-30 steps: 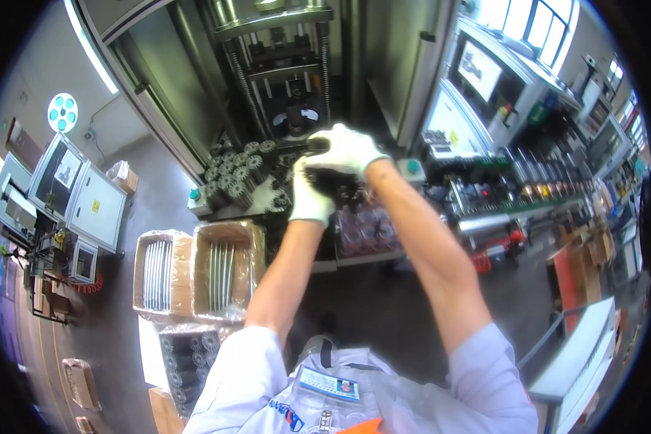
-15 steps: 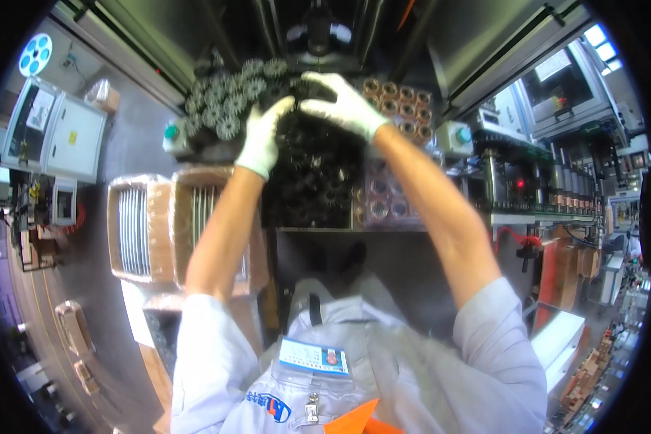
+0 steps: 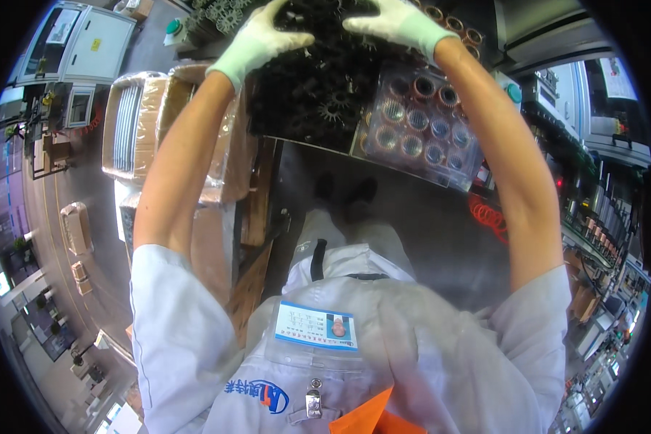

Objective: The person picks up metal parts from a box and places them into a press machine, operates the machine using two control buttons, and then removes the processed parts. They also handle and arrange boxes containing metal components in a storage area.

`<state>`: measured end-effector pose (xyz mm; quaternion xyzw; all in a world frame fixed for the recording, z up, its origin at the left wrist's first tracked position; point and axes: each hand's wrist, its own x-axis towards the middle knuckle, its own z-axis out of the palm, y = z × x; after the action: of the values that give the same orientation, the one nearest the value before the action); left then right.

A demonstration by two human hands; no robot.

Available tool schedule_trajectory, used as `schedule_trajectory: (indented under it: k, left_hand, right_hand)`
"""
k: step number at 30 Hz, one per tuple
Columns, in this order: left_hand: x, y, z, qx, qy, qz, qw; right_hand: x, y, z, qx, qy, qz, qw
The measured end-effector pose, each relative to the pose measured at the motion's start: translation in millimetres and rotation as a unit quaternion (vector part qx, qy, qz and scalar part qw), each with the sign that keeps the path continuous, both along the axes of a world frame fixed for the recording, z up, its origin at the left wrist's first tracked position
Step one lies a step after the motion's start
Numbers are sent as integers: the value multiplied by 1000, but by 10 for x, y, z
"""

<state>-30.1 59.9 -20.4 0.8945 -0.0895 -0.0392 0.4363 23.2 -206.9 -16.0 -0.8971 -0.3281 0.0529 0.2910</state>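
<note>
My left hand [image 3: 259,42], in a white glove, is at the top of the view over the left part of a dark work surface [image 3: 296,130]. Its thumb points right, apart from the fingers, and nothing shows in its grasp. Opposite it, my right hand [image 3: 396,24], also gloved, has thumb and fingers spread leftward; its upper fingers run close to the picture's top edge. Dark toothed, star-shaped metal parts [image 3: 334,107] lie scattered on the surface between and below the hands. Left of my left hand are piled grey toothed parts [image 3: 223,14].
A clear plastic tray [image 3: 421,172] of copper-coloured rings [image 3: 417,119] sits at the surface's right front, with more rings [image 3: 434,13] behind my right hand. Plastic-lined cartons [image 3: 154,119] stand at left. A red coiled hose [image 3: 487,217] hangs at right, near machinery [image 3: 593,210].
The view has tilted down toward my body, so the bench sits higher in the picture. My hands have moved farther apart from each other.
</note>
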Motion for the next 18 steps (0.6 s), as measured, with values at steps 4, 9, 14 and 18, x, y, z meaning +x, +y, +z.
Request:
schedule_trajectory:
  k: [4, 9, 14, 18]
  left_hand:
    - [-1, -90, 95, -29, 45, 17, 998]
    - [-83, 58, 152, 47, -86, 54, 994]
    - [-609, -246, 711, -68, -169, 184, 966]
    - [-1211, -135, 728, -248, -226, 176, 926]
  right_hand:
    - [-212, -135, 237, 79, -52, 6, 996]
    - [-848, -348, 665, 174, -37, 6, 984]
    - [-1858, -760, 868, 281, 98, -88, 951]
    - [-2780, -700, 158, 297, 160, -96, 936]
